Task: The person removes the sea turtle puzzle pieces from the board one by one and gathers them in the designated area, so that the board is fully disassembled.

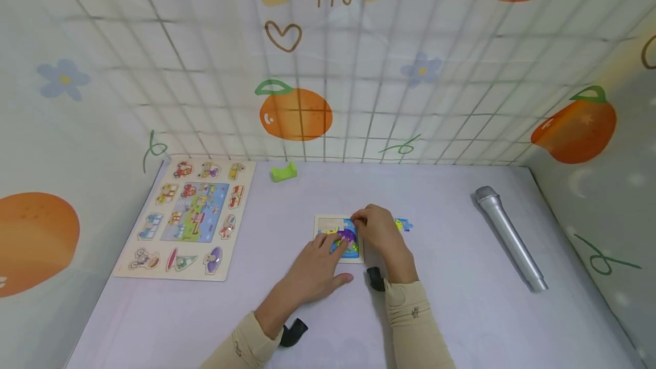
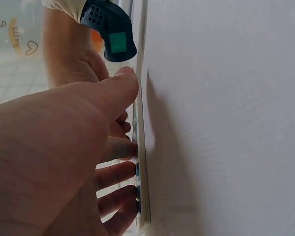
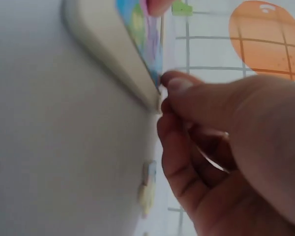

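A small jigsaw puzzle [image 1: 351,253] in a pale wooden tray [image 1: 363,255] lies mid-table, its picture blue, purple and green. My left hand [image 1: 316,266] rests on it from the near left with fingers extended, the thumb off beside the tray. At the tray's far right corner my right hand [image 1: 381,235] has thumb and forefinger pinched at the edge of a blue puzzle piece [image 1: 349,222]; the fingers hide most of the grip. In the right wrist view, these fingertips [image 3: 179,86] meet at the tray corner. Loose puzzle pieces [image 1: 404,224] lie just right of the right hand.
At the left lies a larger wooden puzzle board [image 1: 233,249] with vehicle and toy pictures. A green block [image 1: 284,172] sits near the back edge, and a silver microphone [image 1: 511,239] lies at the right. Printed fabric [image 1: 225,90] walls the back and sides.
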`<state>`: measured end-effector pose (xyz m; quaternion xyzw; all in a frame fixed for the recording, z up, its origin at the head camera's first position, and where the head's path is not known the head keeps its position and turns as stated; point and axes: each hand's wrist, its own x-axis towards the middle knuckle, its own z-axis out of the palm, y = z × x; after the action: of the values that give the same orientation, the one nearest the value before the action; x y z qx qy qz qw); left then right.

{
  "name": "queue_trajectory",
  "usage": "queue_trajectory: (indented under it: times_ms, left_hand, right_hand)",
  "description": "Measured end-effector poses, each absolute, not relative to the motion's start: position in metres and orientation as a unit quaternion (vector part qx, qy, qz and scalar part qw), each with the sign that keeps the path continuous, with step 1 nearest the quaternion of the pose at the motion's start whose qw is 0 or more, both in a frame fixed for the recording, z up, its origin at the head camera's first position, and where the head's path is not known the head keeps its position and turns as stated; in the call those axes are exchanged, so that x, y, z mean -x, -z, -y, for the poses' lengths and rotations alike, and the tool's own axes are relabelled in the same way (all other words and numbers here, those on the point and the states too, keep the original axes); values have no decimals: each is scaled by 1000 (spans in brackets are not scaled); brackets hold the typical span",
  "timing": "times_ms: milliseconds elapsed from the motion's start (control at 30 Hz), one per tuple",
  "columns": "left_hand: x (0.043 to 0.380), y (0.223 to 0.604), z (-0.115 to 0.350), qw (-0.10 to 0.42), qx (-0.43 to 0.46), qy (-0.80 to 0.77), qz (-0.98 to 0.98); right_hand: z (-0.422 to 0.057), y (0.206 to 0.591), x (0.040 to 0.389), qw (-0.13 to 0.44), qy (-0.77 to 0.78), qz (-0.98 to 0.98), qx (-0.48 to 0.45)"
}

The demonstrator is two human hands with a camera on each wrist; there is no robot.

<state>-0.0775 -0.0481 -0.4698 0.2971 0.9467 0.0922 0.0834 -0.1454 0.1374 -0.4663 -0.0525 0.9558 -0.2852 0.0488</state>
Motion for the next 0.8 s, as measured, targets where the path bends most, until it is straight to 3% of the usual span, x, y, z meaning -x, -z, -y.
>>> queue_trajectory:
  times_ms: [500,800]
  left_hand:
    - [77,468,49,100,-290,-83,-948]
    - [77,465,51,96,-303,-83,-945]
  right_hand:
    - [-140,463,143,62,286,-955,55]
    - [-139,463,145,92,327,-941,-6]
